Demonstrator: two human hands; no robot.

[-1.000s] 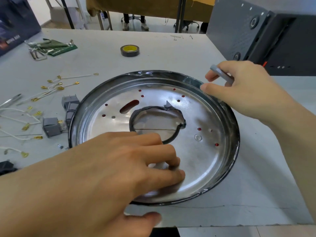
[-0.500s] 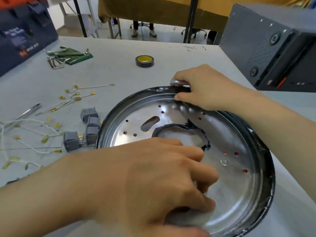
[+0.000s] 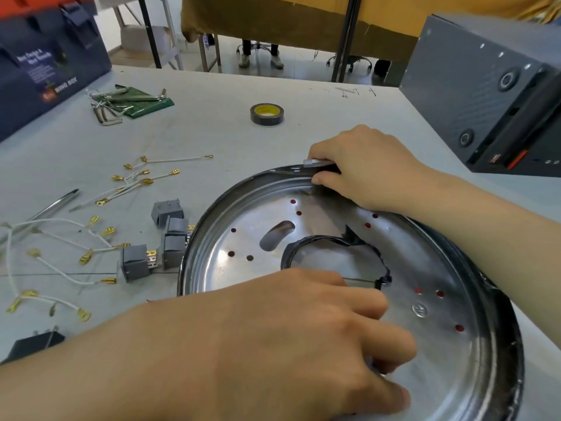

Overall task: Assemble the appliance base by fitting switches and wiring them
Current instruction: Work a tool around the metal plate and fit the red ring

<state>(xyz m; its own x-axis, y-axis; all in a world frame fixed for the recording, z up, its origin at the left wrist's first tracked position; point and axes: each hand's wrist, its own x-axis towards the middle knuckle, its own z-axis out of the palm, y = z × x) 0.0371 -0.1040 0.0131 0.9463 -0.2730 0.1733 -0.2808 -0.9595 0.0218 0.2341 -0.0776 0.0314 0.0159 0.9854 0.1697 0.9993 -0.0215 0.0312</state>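
Note:
A round shiny metal appliance base (image 3: 440, 335) with a black rim, red-lit holes and a central cut-out lies on the grey table. My right hand (image 3: 364, 165) pinches a small grey switch (image 3: 315, 162) against the base's far rim. My left hand (image 3: 273, 338) grips the near rim, fingers curled inside the dish. Several grey switches (image 3: 168, 235) sit just left of the base. White wires with gold terminals (image 3: 100, 238) are scattered further left.
A roll of black tape (image 3: 266, 113) lies at the back centre. Hex keys on a green pouch (image 3: 130, 101) lie back left beside a dark blue box (image 3: 45, 62). A grey computer case (image 3: 491, 95) stands at right. A metal tool (image 3: 51, 205) lies left.
My right hand has brought the grey switch down from above the base to its far rim. The view has shifted, so the base now sits further right.

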